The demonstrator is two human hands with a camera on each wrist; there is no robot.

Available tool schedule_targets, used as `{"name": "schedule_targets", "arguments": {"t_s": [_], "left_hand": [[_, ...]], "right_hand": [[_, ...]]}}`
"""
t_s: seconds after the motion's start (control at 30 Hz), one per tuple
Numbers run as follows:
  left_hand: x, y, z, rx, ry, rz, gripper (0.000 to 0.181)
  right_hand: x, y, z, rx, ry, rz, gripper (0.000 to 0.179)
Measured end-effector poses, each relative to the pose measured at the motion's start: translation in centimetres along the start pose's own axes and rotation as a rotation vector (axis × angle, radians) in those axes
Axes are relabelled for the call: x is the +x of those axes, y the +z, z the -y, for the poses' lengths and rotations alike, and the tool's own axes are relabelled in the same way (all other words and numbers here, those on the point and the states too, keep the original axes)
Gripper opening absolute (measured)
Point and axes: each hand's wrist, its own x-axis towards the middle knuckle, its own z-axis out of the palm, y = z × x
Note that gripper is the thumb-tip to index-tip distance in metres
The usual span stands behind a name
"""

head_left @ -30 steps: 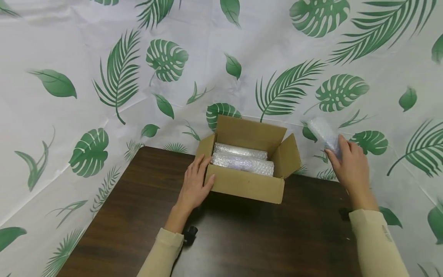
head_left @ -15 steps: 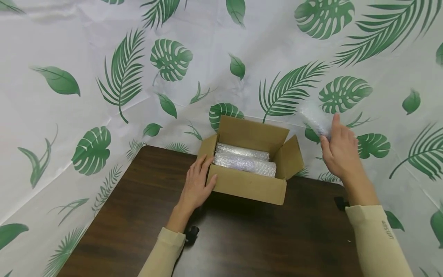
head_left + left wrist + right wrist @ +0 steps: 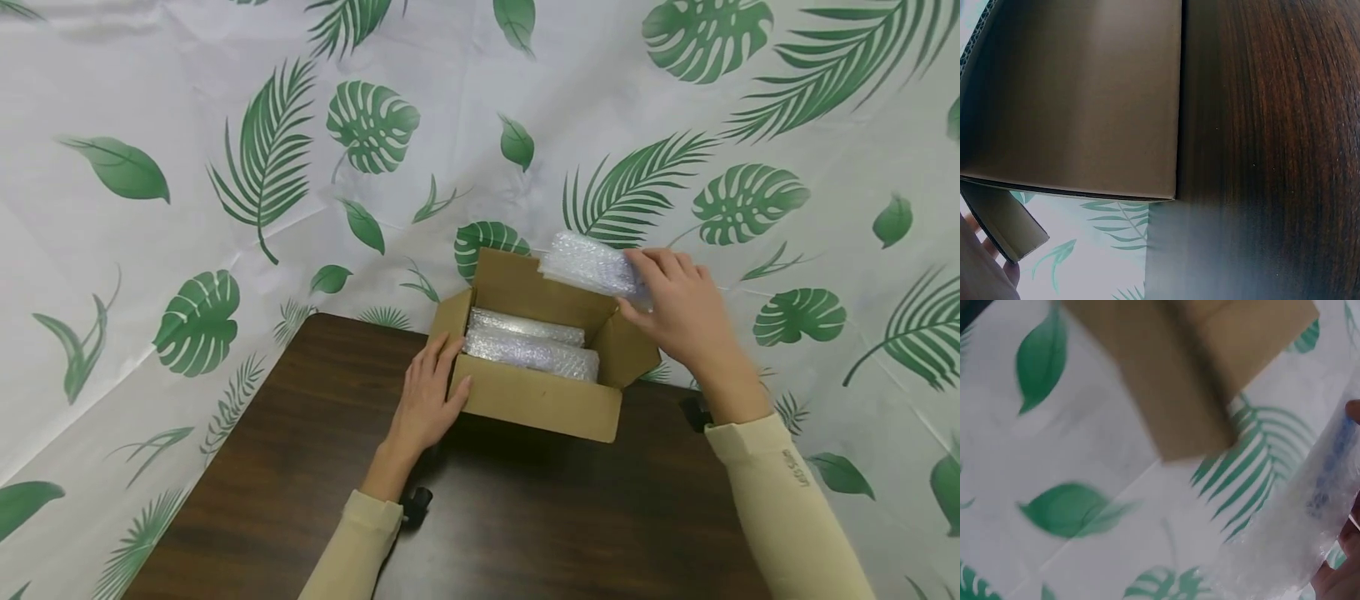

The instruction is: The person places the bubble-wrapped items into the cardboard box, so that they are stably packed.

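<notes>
An open cardboard box (image 3: 536, 400) stands on the dark wooden table, its flaps spread. Inside it lie two bubble-wrapped rolls (image 3: 531, 354) side by side. My left hand (image 3: 427, 396) grips the box's left front corner, fingers over the left flap and thumb on the front; in the left wrist view the hand (image 3: 985, 269) shows at the lower left edge by a flap. My right hand (image 3: 678, 304) holds another bubble-wrapped roll (image 3: 588, 262) by its right end, over the box's back right part. In the right wrist view this bubble-wrapped roll (image 3: 1285, 544) has blue showing through the wrap.
The dark wood table (image 3: 337, 433) extends in front of the box and to both sides. Behind it hangs a white sheet (image 3: 450, 100) printed with green leaves. The box's right flap (image 3: 630, 350) sticks outward beneath my right hand.
My right hand has carried the bubble-wrapped roll leftward from beyond the table's right end to over the box, turning the roll nearer level. The left hand has kept its place on the box.
</notes>
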Motion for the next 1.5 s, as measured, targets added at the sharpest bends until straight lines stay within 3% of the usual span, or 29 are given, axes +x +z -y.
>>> {"name": "schedule_targets", "arguments": {"t_s": [0.2,0.43,0.63,0.97,1.3,1.5], "left_hand": [[0.1,0.1,-0.2,-0.013,0.006,0.011,0.064],[0.2,0.2,-0.3,-0.018,0.000,0.017,0.063],[-0.1,0.3,-0.6,-0.013,0.004,0.027,0.063],[0.2,0.0,-0.7,0.002,0.031,-0.013,0.062],[0.4,0.3,-0.5,0.012,0.014,0.007,0.062],[0.6,0.3,-0.6,0.018,0.006,0.028,0.062]], "right_hand": [[2.1,2.7,2.5,0.015,-0.027,0.077,0.067],[3.8,7.3,4.2,0.087,0.037,0.313,0.065],[3.6,10.2,4.6,0.088,0.094,0.453,0.066],[3.9,11.3,4.5,0.119,0.100,0.554,0.063],[3.7,13.8,4.4,0.156,0.122,0.678,0.061],[3.4,14.5,4.7,0.170,0.151,0.710,0.063]]}}
